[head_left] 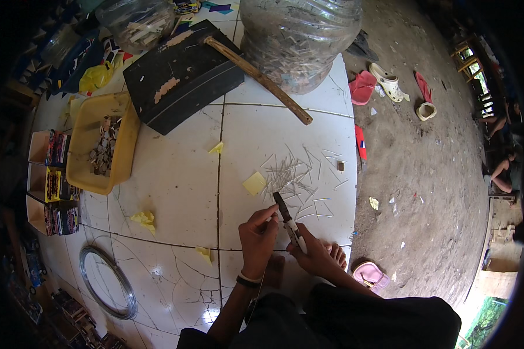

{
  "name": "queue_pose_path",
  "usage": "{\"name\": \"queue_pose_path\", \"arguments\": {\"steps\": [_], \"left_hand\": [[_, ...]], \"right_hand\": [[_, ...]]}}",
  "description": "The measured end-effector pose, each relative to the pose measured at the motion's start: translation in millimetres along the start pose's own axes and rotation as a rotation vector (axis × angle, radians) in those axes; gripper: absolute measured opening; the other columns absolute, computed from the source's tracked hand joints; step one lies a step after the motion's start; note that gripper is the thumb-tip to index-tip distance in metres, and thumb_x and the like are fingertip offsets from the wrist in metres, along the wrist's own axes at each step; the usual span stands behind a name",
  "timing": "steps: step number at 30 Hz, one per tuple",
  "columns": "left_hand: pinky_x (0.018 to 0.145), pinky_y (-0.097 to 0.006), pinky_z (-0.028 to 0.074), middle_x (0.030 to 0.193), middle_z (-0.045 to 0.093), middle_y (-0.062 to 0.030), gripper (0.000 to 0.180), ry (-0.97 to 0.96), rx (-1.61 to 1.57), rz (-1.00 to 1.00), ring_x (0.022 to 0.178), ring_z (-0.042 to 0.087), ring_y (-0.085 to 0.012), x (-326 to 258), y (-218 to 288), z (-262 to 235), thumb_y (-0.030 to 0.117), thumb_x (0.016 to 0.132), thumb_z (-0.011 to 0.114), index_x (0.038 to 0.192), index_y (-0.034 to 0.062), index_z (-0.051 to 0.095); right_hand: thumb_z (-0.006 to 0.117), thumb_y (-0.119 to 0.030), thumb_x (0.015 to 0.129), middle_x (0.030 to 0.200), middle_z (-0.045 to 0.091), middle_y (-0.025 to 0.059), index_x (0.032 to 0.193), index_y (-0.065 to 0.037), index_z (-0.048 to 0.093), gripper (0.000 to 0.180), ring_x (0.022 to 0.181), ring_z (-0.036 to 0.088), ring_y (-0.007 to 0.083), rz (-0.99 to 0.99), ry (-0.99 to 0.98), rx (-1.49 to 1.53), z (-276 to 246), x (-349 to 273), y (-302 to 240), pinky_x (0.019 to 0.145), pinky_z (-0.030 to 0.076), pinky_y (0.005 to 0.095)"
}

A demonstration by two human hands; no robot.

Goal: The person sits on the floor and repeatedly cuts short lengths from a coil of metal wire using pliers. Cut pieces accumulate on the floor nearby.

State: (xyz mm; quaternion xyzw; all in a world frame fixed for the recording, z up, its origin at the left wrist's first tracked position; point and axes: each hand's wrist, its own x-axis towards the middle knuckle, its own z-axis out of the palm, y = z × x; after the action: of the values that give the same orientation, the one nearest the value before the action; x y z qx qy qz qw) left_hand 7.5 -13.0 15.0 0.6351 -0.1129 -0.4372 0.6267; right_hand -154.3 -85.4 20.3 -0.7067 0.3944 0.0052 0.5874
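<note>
My right hand (314, 251) is wrapped round the handles of a pair of pliers (282, 206) with dark jaws and pale grips. Close beside the jaws, my left hand (258, 241) pinches a thin wire (264, 279), which trails down past my wrist toward my lap. What lies exactly between the jaws is too small to make out. Just beyond the pliers, many short straight wire pieces (291, 174) are strewn in a loose pile on the white tiled surface (174, 192). A yellow paper square (254, 183) touches the pile's left side.
A wire coil (86, 279) lies at lower left. Farther left stand a yellow basin (75, 157) of small pieces and several small boxes (38, 181). A hammer (262, 78) rests on a black box (157, 70), beside a big clear plastic container (303, 35). Footwear (388, 81) lies on the dirt floor.
</note>
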Motion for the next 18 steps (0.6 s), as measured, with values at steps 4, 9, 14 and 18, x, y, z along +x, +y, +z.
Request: {"name": "queue_pose_path", "arguments": {"steps": [4, 9, 14, 18], "left_hand": [[0.067, -0.022, 0.045, 0.104, 0.070, -0.0045, 0.031, -0.002, -0.001, 0.004, 0.076, 0.055, -0.0043, -3, -4, -2, -0.002, 0.094, 0.064, 0.125, -0.0017, 0.071], [0.069, -0.022, 0.047, 0.104, 0.072, -0.0071, 0.030, 0.002, 0.058, 0.078, 0.078, 0.058, -0.0051, -3, -11, -1, -0.001, 0.094, 0.064, 0.124, -0.0010, 0.072], [0.065, -0.022, 0.048, 0.099, 0.073, -0.0067, 0.030, 0.018, 0.094, 0.072, 0.075, 0.059, -0.0051, 17, -20, -2, 0.000, 0.094, 0.065, 0.123, -0.0015, 0.072], [0.059, -0.022, 0.046, 0.093, 0.071, -0.0038, 0.028, 0.073, 0.034, 0.018, 0.068, 0.057, -0.0043, 22, -24, -2, 0.001, 0.094, 0.065, 0.121, -0.0029, 0.072]], "right_hand": [[0.068, -0.021, 0.096, 0.088, 0.067, 0.0110, 0.115, -0.004, 0.061, 0.026, 0.081, 0.066, 0.0203, 0.111, -0.037, -0.003, 6, 0, 11, 0.075, 0.051, 0.0354], [0.071, -0.027, 0.091, 0.095, 0.071, 0.0178, 0.114, -0.004, 0.065, 0.033, 0.091, 0.070, 0.0286, 0.165, 0.015, -0.151, 17, 2, 35, 0.081, 0.053, 0.0418], [0.072, -0.028, 0.084, 0.102, 0.071, 0.0300, 0.133, -0.001, 0.063, 0.057, 0.100, 0.070, 0.0411, 0.228, 0.137, -0.369, 22, 24, 29, 0.092, 0.054, 0.0482], [0.072, -0.028, 0.084, 0.099, 0.072, 0.0288, 0.124, 0.001, 0.066, 0.050, 0.094, 0.072, 0.0412, 0.406, -0.078, -0.101, 7, 33, 11, 0.084, 0.056, 0.0476]]}}
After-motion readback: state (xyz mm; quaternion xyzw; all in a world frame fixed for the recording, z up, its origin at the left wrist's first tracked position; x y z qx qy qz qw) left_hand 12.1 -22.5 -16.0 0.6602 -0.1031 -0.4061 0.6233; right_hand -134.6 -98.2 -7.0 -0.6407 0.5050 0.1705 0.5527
